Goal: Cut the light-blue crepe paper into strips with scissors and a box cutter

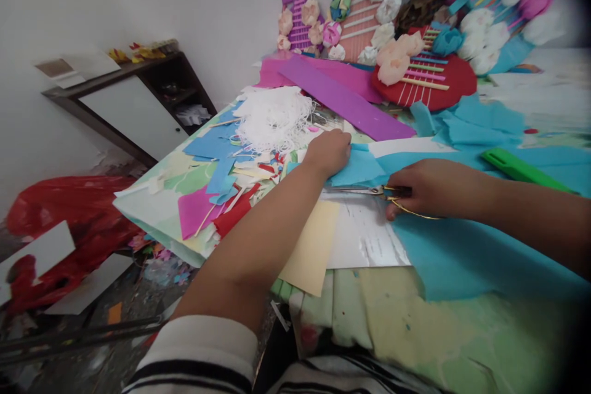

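My right hand grips a pair of scissors, fingers wrapped round the handles, the blades pointing left. The blades lie along the near edge of a folded piece of blue crepe paper. My left hand is closed on the left end of that piece, holding it against the table. A large sheet of blue crepe paper spreads under and beyond my right hand. Beneath the blades lies a white board, with a cream paper sheet at its left.
White shredded paper and coloured scraps pile up left of my hands. A green cutter knife lies at the right. Purple strips and a red decorated guitar shape are behind. A low cabinet stands at the left.
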Demonstrator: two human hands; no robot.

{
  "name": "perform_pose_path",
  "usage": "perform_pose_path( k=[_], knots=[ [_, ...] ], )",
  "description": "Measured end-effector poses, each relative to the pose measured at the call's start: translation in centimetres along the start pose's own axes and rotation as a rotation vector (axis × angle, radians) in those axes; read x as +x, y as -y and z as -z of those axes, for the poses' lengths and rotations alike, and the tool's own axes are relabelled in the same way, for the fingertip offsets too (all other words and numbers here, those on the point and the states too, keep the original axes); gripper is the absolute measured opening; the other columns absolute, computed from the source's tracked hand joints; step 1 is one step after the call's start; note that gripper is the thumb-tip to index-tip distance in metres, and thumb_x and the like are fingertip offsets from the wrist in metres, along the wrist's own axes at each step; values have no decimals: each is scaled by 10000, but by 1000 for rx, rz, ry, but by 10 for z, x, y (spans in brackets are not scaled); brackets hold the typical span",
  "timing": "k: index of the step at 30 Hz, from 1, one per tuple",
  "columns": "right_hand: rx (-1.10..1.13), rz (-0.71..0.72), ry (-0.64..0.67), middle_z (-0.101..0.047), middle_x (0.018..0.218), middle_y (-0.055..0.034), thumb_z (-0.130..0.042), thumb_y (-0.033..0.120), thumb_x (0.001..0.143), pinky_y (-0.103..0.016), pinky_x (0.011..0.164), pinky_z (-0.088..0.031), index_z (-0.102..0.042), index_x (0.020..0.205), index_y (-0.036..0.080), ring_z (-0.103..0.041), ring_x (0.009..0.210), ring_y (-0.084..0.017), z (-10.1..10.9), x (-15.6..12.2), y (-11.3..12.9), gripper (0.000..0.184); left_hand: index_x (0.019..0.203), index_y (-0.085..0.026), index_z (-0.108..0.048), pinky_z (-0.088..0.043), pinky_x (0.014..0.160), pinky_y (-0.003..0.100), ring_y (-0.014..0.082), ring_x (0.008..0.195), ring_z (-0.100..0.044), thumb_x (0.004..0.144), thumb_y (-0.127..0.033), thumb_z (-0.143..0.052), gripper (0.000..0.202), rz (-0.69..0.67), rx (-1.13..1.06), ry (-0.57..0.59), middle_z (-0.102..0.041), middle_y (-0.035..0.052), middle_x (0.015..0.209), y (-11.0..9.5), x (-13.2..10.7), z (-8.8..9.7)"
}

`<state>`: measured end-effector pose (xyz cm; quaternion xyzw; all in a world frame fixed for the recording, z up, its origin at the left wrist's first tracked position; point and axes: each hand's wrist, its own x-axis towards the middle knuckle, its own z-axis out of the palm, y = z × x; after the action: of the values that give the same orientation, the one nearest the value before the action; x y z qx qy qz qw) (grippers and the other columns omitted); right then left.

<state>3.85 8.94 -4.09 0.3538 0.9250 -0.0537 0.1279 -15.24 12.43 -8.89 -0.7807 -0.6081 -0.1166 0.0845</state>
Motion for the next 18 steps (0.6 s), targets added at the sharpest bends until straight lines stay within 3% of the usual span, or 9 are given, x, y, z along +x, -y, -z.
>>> perform_pose_path(
  k=[6,10,13,16,18],
  knots=[
    [15,-147,-52,-540,599,-4,-492,632,622,-256,462,-270,-500,654,220,-451,527,-152,1,-29,-23,414,877,-154,-575,-392,692,308,207,827,-529,820,-240,-375,225,-10,-20,-21,-570,85,895,-1,-1,1],
    [190,-324,-164,-508,559,-4,-440,663,638,-268,458,-317,-471,637,208,-460,510,-146,-1,-41,-48,455,853,-160,-571,-381,680,295,196,808,-530,823,-236,-374,214,-7,-30,-72,-581,73,858,-3,-5,11],
    [540,-414,-260,-533,579,-13,-438,644,667,-267,467,-370,-508,671,195,-491,520,-138,1,-41,-51,455,828,-164,-563,-371,670,285,188,790,-534,831,-240,-373,204,-11,-66,-155,-590,59,822,-8,-7,31],
    [860,-340,-303,-603,727,-49,-522,539,683,-273,555,-431,-551,781,171,-552,624,-145,10,-33,-43,382,823,-165,-557,-365,654,283,186,760,-541,832,-251,-393,186,-10,-147,-256,-596,51,797,-16,-8,60],
    [961,-289,-364,-618,796,-69,-597,462,653,-279,582,-436,-559,797,155,-564,672,-156,16,-25,-35,341,826,-164,-552,-364,647,290,188,739,-543,825,-248,-417,159,-10,-212,-316,-589,45,772,-22,-7,81]
  ],
)
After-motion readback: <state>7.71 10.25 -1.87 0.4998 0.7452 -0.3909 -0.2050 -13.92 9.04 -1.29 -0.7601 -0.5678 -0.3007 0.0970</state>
